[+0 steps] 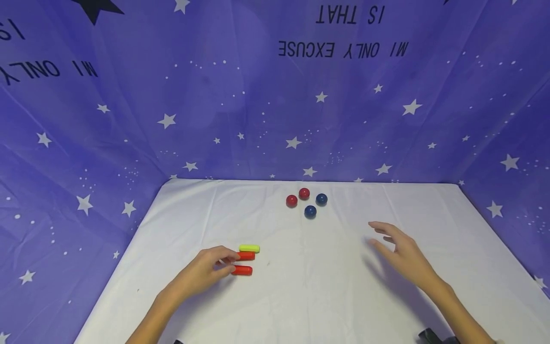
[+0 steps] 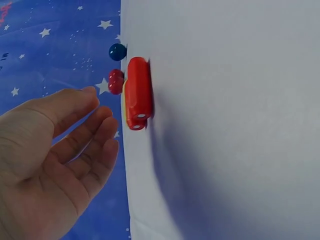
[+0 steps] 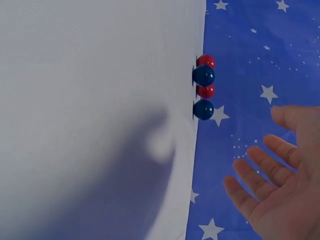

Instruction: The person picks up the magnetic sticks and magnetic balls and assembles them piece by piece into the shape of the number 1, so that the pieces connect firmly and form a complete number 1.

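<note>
Two short red sticks [image 1: 244, 270] with faceted sides lie side by side on the white table, a yellow-green one [image 1: 249, 248] beyond them. Just left of the sticks hovers my left hand [image 1: 211, 268], fingers loosely bent. In the left wrist view a gap shows between its fingertips [image 2: 89, 91] and the red sticks [image 2: 139, 90], and nothing is in its grasp. My right hand [image 1: 401, 255] floats above the right side of the table, fingers spread and holding nothing. Nearest to it are two dark blue balls [image 1: 310, 212], beside two red balls [image 1: 291, 201].
The white cloth-covered table [image 1: 292, 310] meets a purple star-patterned curtain [image 1: 258, 110] at the back and sides. Dark objects [image 1: 429, 336], partly cut off, show at the bottom edge near the right forearm.
</note>
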`<state>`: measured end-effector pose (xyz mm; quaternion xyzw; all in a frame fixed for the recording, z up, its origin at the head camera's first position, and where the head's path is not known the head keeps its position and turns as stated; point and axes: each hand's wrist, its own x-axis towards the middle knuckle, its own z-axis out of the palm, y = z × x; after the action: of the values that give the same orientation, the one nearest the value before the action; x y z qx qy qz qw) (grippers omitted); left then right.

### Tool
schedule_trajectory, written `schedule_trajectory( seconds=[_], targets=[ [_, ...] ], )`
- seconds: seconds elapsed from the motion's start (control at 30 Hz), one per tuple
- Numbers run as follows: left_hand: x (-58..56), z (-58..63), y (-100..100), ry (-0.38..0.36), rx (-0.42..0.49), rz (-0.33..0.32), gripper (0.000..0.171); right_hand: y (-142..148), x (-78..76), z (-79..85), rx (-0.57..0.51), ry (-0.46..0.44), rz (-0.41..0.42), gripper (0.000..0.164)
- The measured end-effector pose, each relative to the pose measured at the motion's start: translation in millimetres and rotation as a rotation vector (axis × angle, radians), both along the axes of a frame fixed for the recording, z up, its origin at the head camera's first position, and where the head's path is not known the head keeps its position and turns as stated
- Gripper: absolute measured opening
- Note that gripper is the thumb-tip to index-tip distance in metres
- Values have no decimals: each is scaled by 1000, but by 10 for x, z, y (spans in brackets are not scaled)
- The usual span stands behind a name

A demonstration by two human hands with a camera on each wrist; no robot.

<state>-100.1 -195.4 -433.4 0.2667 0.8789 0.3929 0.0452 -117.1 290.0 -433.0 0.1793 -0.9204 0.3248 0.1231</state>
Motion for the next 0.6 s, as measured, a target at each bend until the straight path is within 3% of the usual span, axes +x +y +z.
schedule_trajectory(
  seconds=[0.37,0.6],
  targets=[
    [-1,-83,66,-17,-7,-30,19,-151,-186,-108,-109,-83,58,38],
    [-21,-82,98,1,-74,-35,22,-264,-313,-137,-160,-157,86,39]
  ],
)
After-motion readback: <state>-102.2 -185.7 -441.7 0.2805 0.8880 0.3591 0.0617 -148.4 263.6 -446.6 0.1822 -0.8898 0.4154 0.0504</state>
